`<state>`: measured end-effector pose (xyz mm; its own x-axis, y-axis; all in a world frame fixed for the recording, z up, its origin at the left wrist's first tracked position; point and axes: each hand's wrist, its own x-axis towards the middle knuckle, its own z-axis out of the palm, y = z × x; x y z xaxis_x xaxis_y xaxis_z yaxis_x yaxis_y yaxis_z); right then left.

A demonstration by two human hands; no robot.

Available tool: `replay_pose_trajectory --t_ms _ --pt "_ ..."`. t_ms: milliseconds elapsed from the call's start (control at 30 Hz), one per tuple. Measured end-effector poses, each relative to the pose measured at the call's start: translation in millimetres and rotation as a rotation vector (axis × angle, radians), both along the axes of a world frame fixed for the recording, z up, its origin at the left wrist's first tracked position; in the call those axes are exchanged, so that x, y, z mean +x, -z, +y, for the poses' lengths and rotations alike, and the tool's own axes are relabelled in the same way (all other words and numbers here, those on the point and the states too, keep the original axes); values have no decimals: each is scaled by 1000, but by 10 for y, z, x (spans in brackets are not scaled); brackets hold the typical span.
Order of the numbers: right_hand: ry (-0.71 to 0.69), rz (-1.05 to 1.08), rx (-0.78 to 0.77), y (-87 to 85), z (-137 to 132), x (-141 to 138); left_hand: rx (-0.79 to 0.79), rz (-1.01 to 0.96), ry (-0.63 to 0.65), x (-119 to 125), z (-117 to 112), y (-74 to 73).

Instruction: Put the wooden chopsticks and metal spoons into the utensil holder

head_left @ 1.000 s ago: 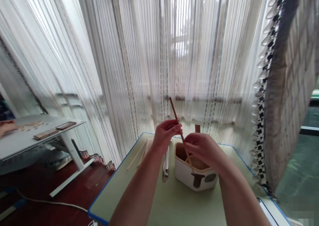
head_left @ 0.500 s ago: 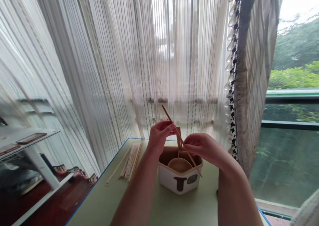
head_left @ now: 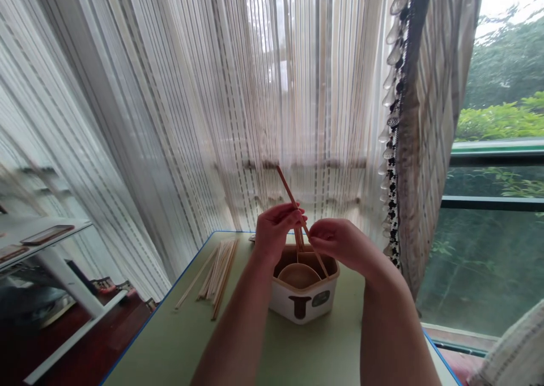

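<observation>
From my feed, both hands are up over the white container (head_left: pixel 302 305), and each has its grip closed on the same reddish-brown chopstick (head_left: pixel 290 196). My left hand (head_left: pixel 272 232) pinches it higher up, my right hand (head_left: pixel 335 243) lower down, so the stick slants from upper left, above the knuckles, down to the right, where its lower end points into the container's mouth.

Compared with half a second ago, the lower tip has come in: then it reached out past the container's right rim, now it sits inside the opening, near the right wall. The two hands have also drawn closer together, almost touching at the fingertips. A full second back the view was turned further left and the container lay lower right in frame; now it sits just under my hands, near the middle of the surface (head_left: pixel 178 346). I judge the stick is being lined up with the container rather than lifted away from it.

Inside the container a round wooden bowl (head_left: pixel 298 275) lies low, and another wooden piece (head_left: pixel 300 237) stands upright behind it, partly hidden by my fingers. A loose bundle of pale sticks (head_left: pixel 219 270) lies on the surface to the left, well apart from my hands.
</observation>
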<state>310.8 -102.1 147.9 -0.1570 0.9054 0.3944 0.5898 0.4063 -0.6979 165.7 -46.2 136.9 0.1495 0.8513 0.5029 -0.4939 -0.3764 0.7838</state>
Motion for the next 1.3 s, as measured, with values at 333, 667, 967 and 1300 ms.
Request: replay_pose_trajectory --t_ms 333,667,967,1300 --pt "-9 77 206 6 49 -38 151 -52 -165 4 -128 -54" --pt "-33 96 120 261 366 -6 191 121 -273 18 25 53" --pt "-49 73 3 236 331 47 255 171 -319 -12 -1 10" --pt "-32 46 -41 306 392 90 196 211 -395 26 39 60"
